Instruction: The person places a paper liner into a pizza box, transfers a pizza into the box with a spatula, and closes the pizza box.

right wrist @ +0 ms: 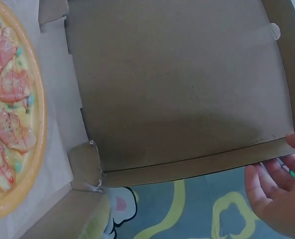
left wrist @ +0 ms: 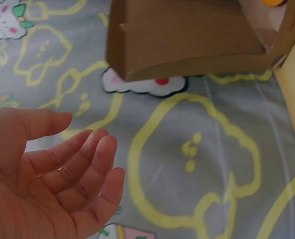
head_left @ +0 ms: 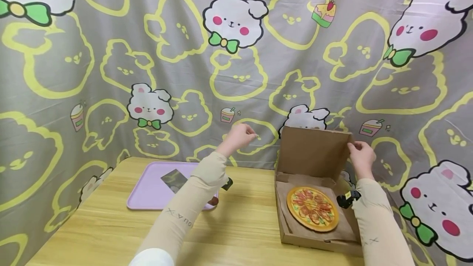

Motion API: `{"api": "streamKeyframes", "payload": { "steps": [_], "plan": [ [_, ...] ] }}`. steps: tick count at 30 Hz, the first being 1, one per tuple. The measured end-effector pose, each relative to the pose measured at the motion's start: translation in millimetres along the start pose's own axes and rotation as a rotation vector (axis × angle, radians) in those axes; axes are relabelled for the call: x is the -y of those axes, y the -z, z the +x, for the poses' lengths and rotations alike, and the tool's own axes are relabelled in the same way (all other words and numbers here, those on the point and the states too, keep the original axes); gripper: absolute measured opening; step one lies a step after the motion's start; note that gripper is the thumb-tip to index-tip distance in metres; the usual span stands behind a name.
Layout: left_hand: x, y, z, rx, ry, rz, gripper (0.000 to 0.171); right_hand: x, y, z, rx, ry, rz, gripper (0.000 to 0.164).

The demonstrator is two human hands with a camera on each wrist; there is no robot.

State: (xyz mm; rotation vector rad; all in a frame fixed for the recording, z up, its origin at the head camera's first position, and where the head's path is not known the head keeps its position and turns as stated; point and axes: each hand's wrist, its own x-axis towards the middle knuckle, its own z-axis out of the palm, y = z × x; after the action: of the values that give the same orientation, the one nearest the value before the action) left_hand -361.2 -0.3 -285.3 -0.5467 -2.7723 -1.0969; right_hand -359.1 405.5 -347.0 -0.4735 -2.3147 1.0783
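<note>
An open cardboard pizza box (head_left: 295,238) stands on the right side of the table, its lid (head_left: 314,151) raised. Inside, on brown paper, lies a round pizza (head_left: 312,209) with red and green toppings. My right hand (head_left: 362,157) pinches the lid's right side near its top corner; in the right wrist view the thumb lies on the flap (right wrist: 202,162) and the fingers behind it. My left hand (head_left: 240,138) is in the air left of the lid, fingers loosely bent and holding nothing, as the left wrist view also shows.
On the left of the wooden table (head_left: 244,225) lies a lilac tray (head_left: 148,192), partly hidden by my left arm. A dark flat piece (head_left: 173,180) and a small brown item (head_left: 213,201) are on it. A patterned curtain (head_left: 236,77) hangs behind the table.
</note>
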Motion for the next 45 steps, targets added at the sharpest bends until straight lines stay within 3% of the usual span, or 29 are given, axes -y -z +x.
{"api": "streamKeyframes", "payload": {
  "steps": [10,21,28,34,45],
  "plan": [
    [4.1,-43.0,14.0,0.045,0.026,0.058,0.027,13.7,-14.9,-4.2,-0.039,0.095,-0.005,0.038],
    [4.2,-68.9,17.2,-0.026,0.05,0.1,0.042,30.0,-29.1,-10.0,0.039,0.116,0.061,0.035],
    [10.7,-71.4,20.0,-0.086,0.105,0.168,0.038,42.6,-41.2,-13.7,0.058,0.148,0.015,0.035],
    [18.5,-63.7,23.7,-0.135,0.088,0.216,0.03,50.7,-48.7,-15.1,0.063,0.197,0.029,0.031],
    [36.9,-48.7,30.2,-0.263,0.095,0.2,0.028,67.6,-60.4,-24.9,0.121,0.214,0.162,0.026]
  ]
}}
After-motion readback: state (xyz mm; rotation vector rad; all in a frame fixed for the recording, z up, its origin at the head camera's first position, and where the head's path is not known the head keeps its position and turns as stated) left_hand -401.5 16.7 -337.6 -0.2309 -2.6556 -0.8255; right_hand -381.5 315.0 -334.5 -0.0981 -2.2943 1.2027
